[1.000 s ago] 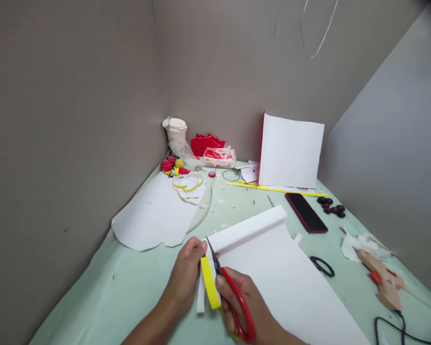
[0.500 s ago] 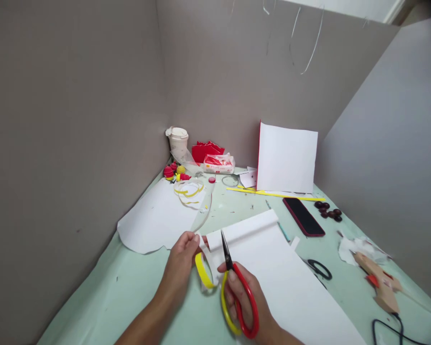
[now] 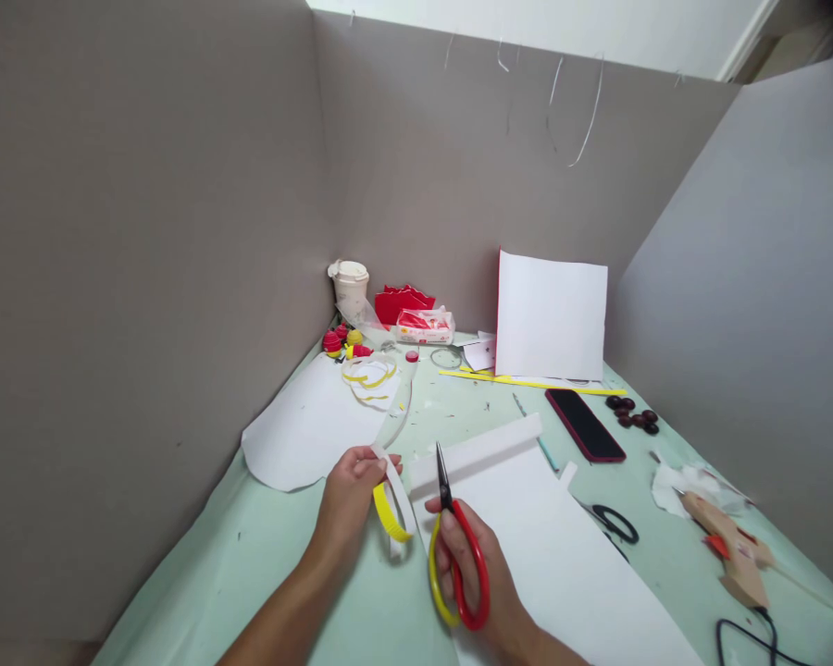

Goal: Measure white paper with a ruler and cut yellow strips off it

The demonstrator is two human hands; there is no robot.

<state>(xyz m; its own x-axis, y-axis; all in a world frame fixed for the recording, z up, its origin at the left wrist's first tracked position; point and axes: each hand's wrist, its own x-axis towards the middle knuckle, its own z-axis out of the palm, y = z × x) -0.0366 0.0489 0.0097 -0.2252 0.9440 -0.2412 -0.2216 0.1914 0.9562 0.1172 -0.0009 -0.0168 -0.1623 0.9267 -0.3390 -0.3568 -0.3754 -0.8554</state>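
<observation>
Between the thumb and fingers of my left hand (image 3: 353, 481) is a curled paper strip (image 3: 391, 520), yellow on one face and white on the other. It hangs in a loop above the green table cover. My right hand (image 3: 482, 564) grips a pair of scissors (image 3: 466, 592) with one red and one yellow handle loop. Their dark blades point up and away from me and look closed together. Under and beside the right hand lies a large white paper sheet (image 3: 555, 546), its far edge curled up.
A phone (image 3: 584, 425), black-handled scissors (image 3: 615, 524) and a glue gun (image 3: 728, 541) lie to the right. Round red and yellow pieces (image 3: 331, 343), more paper loops (image 3: 369, 372) and a white cup (image 3: 351, 282) are far left. A white panel (image 3: 552, 317) stands at the back.
The curled strip and my left hand have come slightly away from the white sheet's rolled edge. My right hand keeps the scissors beside them. The view has tilted up a little.
</observation>
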